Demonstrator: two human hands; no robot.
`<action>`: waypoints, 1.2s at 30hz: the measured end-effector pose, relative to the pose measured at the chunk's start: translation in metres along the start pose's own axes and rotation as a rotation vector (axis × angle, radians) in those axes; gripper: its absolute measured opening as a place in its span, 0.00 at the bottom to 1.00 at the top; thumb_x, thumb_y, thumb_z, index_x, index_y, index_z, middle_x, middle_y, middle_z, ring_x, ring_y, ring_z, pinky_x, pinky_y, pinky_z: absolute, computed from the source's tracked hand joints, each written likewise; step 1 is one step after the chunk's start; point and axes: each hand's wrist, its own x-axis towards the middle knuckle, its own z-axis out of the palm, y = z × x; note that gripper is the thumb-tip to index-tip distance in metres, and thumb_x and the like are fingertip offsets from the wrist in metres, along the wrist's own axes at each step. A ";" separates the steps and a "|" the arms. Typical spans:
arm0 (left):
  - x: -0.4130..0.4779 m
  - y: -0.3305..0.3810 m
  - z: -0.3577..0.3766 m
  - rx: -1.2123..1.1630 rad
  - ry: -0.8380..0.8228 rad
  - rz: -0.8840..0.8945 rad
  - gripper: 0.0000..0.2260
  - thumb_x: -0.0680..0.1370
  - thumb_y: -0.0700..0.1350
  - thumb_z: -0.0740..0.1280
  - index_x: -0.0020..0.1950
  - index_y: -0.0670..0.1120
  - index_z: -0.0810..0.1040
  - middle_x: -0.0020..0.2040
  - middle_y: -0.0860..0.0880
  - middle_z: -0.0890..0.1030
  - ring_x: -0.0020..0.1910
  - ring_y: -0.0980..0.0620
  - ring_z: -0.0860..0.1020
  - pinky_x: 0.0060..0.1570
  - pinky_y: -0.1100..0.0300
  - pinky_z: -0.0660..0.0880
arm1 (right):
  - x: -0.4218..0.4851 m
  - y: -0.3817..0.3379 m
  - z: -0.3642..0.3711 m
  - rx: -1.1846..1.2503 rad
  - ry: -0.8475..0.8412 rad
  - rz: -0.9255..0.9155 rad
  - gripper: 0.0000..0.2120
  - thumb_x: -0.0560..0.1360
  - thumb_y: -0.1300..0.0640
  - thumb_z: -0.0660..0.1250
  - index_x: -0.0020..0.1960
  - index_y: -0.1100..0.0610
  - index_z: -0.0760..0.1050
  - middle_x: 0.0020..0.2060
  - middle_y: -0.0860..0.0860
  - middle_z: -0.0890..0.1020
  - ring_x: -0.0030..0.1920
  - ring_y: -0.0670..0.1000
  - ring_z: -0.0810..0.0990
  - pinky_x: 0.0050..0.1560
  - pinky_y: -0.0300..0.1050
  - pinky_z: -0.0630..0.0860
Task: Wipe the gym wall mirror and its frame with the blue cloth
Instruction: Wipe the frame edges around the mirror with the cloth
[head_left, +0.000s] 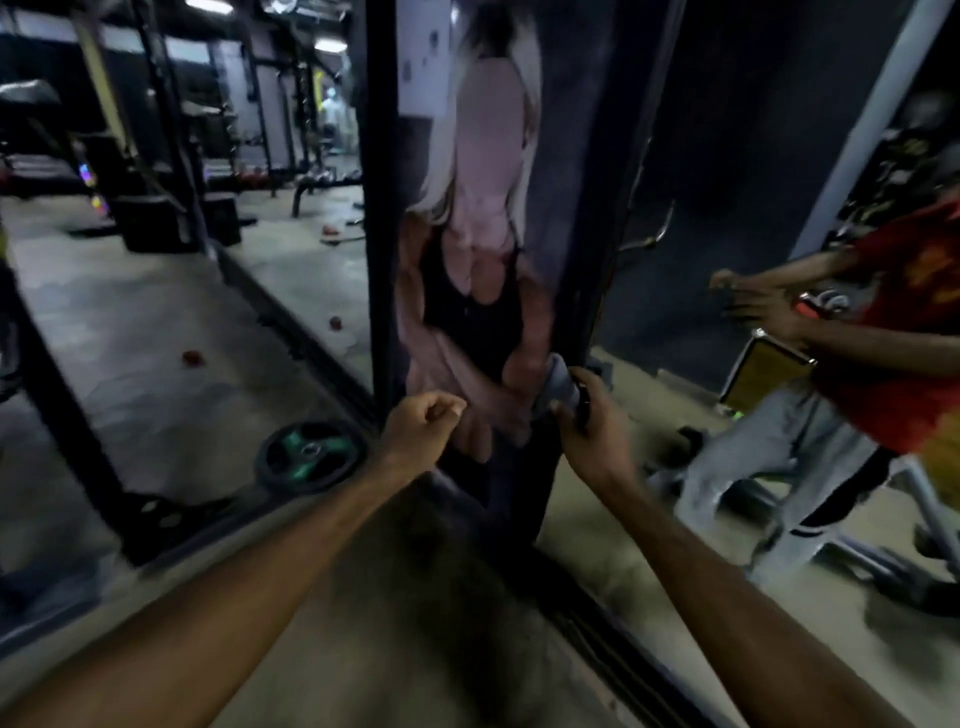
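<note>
Against the dark frame post (597, 218) between the mirror panels, the right hand (592, 431) grips the blue cloth (558, 382), bunched and pressed there. The left hand (423, 423) is a loose empty fist. Cloth seems soft and light; a bunched grip suits it. The mirror (727, 197) is fragile.

Glossy mirror (727, 182) glass sits in a dark matt frame (597, 260), against it a soft pale-blue cloth (558, 387), and the near floor (156, 338) looks rough, dull concrete.
</note>
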 end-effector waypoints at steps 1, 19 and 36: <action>0.030 0.015 -0.001 -0.012 -0.025 0.049 0.04 0.76 0.49 0.69 0.47 0.53 0.83 0.44 0.51 0.85 0.44 0.55 0.81 0.48 0.59 0.76 | 0.025 -0.003 -0.004 -0.010 0.053 -0.016 0.16 0.81 0.49 0.65 0.66 0.53 0.73 0.55 0.47 0.81 0.53 0.49 0.80 0.49 0.48 0.77; 0.393 0.289 -0.008 -0.018 -0.125 0.777 0.06 0.69 0.61 0.63 0.41 0.65 0.79 0.41 0.62 0.84 0.44 0.55 0.83 0.51 0.53 0.81 | 0.351 -0.098 -0.131 -0.533 0.691 -0.250 0.23 0.75 0.48 0.65 0.69 0.52 0.76 0.61 0.53 0.80 0.62 0.55 0.78 0.62 0.55 0.76; 0.563 0.523 0.016 0.560 0.245 1.410 0.34 0.82 0.58 0.61 0.83 0.51 0.50 0.84 0.49 0.48 0.81 0.47 0.54 0.77 0.48 0.59 | 0.590 -0.223 -0.291 -0.902 1.026 -0.676 0.18 0.74 0.53 0.73 0.63 0.49 0.78 0.48 0.52 0.81 0.45 0.54 0.81 0.43 0.46 0.76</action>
